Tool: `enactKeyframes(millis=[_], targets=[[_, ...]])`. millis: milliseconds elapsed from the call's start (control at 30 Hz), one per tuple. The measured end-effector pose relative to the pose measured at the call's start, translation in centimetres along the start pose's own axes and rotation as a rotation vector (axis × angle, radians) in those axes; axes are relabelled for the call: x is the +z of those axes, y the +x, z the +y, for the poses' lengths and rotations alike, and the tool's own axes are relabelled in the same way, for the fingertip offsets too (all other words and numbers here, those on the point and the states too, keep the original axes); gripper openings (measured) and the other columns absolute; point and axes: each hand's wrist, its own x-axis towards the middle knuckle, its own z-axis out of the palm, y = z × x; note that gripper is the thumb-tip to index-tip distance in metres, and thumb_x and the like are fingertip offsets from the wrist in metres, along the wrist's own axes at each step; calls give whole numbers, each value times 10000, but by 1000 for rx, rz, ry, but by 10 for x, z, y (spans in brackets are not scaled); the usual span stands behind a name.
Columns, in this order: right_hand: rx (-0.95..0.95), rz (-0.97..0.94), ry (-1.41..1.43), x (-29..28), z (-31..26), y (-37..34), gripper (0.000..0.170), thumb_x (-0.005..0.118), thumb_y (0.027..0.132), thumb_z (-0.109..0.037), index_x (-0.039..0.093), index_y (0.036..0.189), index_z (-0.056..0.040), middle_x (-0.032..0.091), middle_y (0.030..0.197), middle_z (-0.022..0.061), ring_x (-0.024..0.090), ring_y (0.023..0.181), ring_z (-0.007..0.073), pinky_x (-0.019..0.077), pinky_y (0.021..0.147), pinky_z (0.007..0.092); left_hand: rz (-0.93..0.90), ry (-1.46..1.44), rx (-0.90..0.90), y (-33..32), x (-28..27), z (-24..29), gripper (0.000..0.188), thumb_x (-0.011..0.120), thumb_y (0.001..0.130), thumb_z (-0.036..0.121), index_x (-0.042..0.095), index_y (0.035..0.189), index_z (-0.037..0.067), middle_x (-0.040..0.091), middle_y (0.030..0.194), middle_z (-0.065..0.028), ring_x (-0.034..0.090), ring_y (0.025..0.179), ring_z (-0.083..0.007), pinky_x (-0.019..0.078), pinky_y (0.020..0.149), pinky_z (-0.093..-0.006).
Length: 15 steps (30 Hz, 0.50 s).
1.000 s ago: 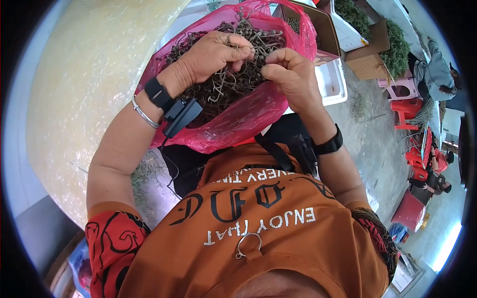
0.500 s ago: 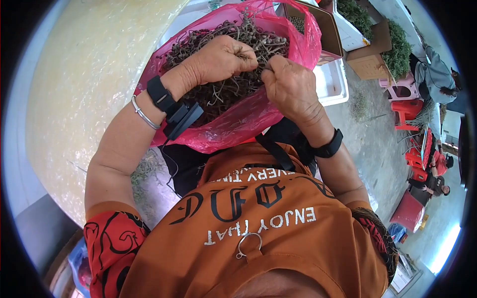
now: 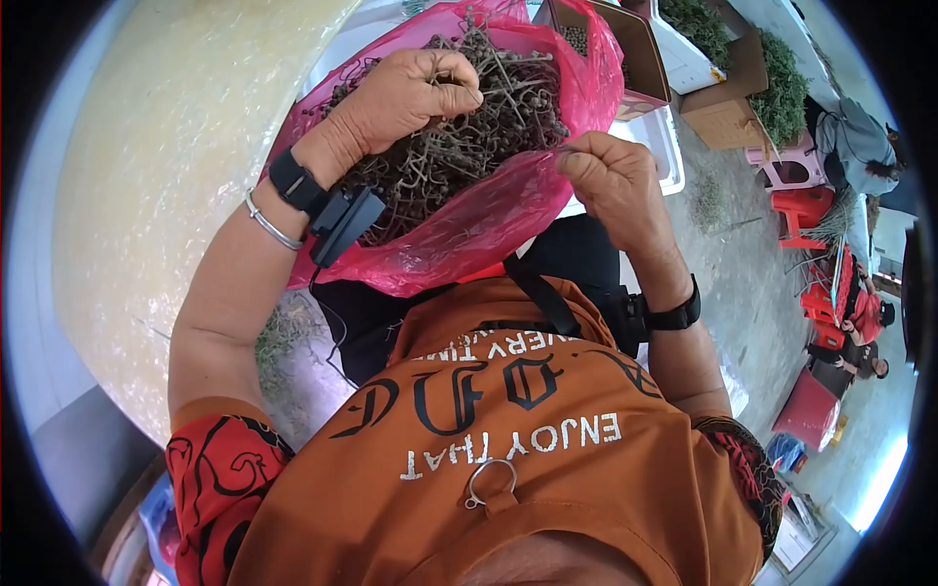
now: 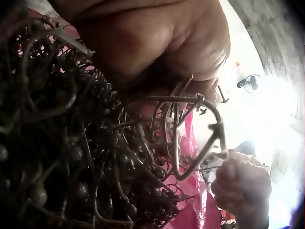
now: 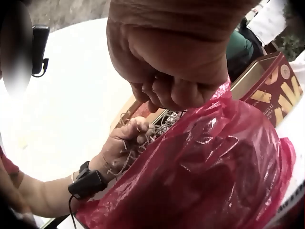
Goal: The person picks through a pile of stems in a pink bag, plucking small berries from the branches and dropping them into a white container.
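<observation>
A pink plastic bag (image 3: 459, 244), spread open in front of the body, is full of crooked brown fruit stems (image 3: 469, 156) with small round berries among them. Over its left part my left hand (image 3: 401, 103) pinches a bent stem (image 4: 178, 157) between thumb and curled fingers; the stem hangs down below the fingers in the left wrist view. My right hand (image 3: 620, 186) is at the bag's right rim, fingers curled and thumb against them. A thin dark stem tip shows at its fingertips, mostly hidden by the fingers.
Behind the bag stands a cardboard box (image 3: 645, 68) holding round berries, beside a white foam tray (image 3: 664, 161). Boxes of green plants (image 3: 782, 93) lie farther right. A plastic-covered round table (image 3: 147, 195) fills the left. Other people sit near red stools (image 3: 806, 210).
The hands were close together over the stems and have drawn apart: the left moved left and up, the right moved right and down to the bag's rim.
</observation>
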Motion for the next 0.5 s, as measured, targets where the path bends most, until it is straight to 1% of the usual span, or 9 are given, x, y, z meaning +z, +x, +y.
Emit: enactKeyframes(millis=[33,67,167,200,300,333,433,467,500], targets=[[-35,5,19,4,-1,0,93,582,792,-83,587,759,3,461,537,66,458,508,118,385,479,296,6,15,52,-1,0,1,143,590,853,167,587,827,27,534,739,13,491,668,-60,430,632,-210],[-38,3,16,8,-2,1,93,582,792,-83,587,759,3,461,537,66,458,508,118,385,479,296,10,14,56,-1,1,0,143,590,853,167,587,827,27,534,739,13,491,668,-60,430,632,-210],[-268,4,-492,18,-7,6,85,597,790,-103,592,802,-18,488,572,104,476,498,170,400,478,310,-118,-21,166,1,12,-4,173,624,821,171,580,835,4,546,748,11,505,713,-71,439,655,-232],[-270,0,-494,22,-9,7,85,597,790,-103,592,802,-18,488,572,104,476,498,170,400,478,310,-114,-23,167,1,16,-4,173,624,821,171,580,835,4,546,748,11,505,713,-71,439,655,-232],[-496,27,-731,35,-12,5,77,592,787,-97,579,771,-23,494,587,128,467,486,210,404,478,332,-240,170,269,1,27,-4,205,659,768,160,574,852,-6,564,741,-29,537,700,-130,441,647,-270],[-495,28,-731,38,-13,4,77,592,787,-97,579,771,-23,494,587,128,467,486,210,404,478,332,-241,170,269,1,28,-4,205,659,768,160,574,852,-6,564,741,-29,537,700,-130,441,647,-270],[-477,18,-688,41,-16,3,119,563,779,-66,550,673,-15,466,539,113,481,488,199,406,478,333,-336,346,403,0,28,-3,192,661,738,154,578,824,4,547,706,-83,538,659,-210,428,619,-308],[-475,20,-688,39,-17,3,119,563,779,-66,550,673,-15,466,539,113,481,488,199,406,478,333,-337,345,403,0,29,-2,192,661,738,154,578,824,4,547,706,-83,538,659,-210,428,619,-308],[-400,-67,-599,35,-19,4,146,559,772,-64,529,640,-10,453,525,108,487,488,194,402,471,324,-342,346,390,-2,30,-1,189,665,735,160,578,802,6,531,686,-91,531,648,-226,422,607,-314]])
